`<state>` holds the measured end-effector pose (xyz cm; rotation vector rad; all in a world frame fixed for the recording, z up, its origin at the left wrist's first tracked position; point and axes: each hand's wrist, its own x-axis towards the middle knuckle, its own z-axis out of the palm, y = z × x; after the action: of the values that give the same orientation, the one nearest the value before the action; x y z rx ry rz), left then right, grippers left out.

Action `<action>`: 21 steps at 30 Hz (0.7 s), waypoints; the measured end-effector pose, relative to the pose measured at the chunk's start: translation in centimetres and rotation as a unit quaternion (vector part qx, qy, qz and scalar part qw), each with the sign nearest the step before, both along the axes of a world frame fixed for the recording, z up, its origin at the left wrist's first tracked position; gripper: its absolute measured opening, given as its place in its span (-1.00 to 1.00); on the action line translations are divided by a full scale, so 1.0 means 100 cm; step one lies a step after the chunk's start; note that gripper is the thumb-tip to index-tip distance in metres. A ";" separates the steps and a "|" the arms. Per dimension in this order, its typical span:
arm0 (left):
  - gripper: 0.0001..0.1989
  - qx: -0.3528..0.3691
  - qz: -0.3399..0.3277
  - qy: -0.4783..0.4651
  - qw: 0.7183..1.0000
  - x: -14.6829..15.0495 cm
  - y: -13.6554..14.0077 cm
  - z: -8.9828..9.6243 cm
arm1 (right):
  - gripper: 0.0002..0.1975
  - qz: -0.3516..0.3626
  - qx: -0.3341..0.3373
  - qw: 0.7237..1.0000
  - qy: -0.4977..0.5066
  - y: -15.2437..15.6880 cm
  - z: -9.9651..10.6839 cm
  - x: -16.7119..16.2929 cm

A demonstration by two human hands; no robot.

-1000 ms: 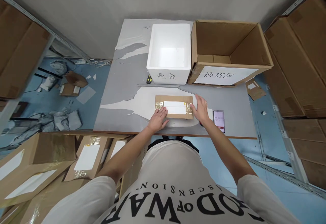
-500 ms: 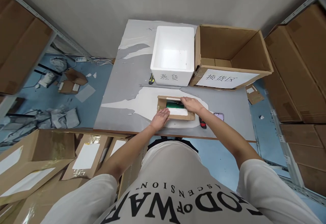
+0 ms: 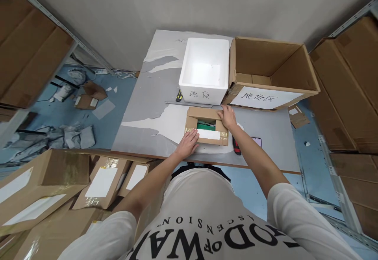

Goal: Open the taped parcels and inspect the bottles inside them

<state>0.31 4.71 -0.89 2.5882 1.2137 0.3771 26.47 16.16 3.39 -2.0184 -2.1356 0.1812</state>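
A small cardboard box (image 3: 191, 134) lies on the table in front of me with its flaps partly unfolded. Something green (image 3: 206, 126) shows through its opening; its kind I cannot make out. A white label (image 3: 209, 134) covers the near flap. My left hand (image 3: 188, 143) rests on the near left corner, fingers stretched out flat. At the far right corner, my right hand (image 3: 228, 117) grips the edge of the far flap. A red and black utility knife (image 3: 236, 146) lies just right of the box, and a phone (image 3: 257, 141) sits partly behind my right forearm.
Behind the small box stand a white foam box (image 3: 203, 94) and a large open carton (image 3: 273, 49) with handwritten labels. A yellow and black cutter (image 3: 178, 95) lies beside the foam box. Taped cartons (image 3: 102, 183) pile up at the near left. Shelves of boxes flank the table.
The box's far flap has swung outward, away from me, and my right hand has moved with it to the far right corner. My left hand stays on the near left side.
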 end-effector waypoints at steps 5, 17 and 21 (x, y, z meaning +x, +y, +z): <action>-0.47 -0.010 0.018 0.037 0.999 -0.004 0.015 0.030 | -0.61 0.227 0.049 0.973 0.011 -0.034 0.014 0.003; 0.18 -0.152 -0.144 0.109 0.972 -0.043 0.108 0.039 | -0.46 0.220 -0.106 0.970 -0.004 -0.090 0.018 -0.002; 0.19 -0.128 -0.151 0.042 0.979 -0.052 0.105 0.025 | -0.58 0.189 -0.111 0.975 -0.030 -0.104 0.022 -0.008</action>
<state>-4.92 15.22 1.59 2.5251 0.8096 0.0462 25.63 5.79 5.60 -1.7158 -2.6263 0.4382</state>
